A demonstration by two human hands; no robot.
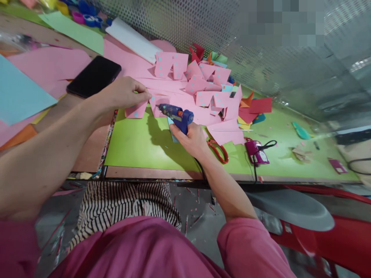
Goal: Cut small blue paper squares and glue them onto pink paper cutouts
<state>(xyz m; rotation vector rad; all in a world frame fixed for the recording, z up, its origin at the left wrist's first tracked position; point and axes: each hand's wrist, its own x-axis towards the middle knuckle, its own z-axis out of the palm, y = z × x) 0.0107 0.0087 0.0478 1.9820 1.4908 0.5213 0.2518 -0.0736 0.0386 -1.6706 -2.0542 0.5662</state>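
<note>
My right hand (193, 139) is wrapped around the handle of a blue glue gun (175, 114), whose nozzle points left. Just left of the nozzle, my left hand (127, 92) pinches the top of a folded pink paper piece (136, 111) marked with light blue dots. The nozzle tip is close to the right half of that paper; whether it touches I cannot tell. Behind both hands stand several more folded pink papers (171, 65) with blue dots. Orange-handled scissors (218, 151) lie beside my right wrist, their blades hidden.
A black phone (94, 76) lies left on the table. Right of the scissors is a purple box-like object (256, 152) with a black cord. Red paper scraps (261, 105) lie behind it. A perforated metal screen (203, 23) borders the back, and a grey stool seat (292, 208) stands below right.
</note>
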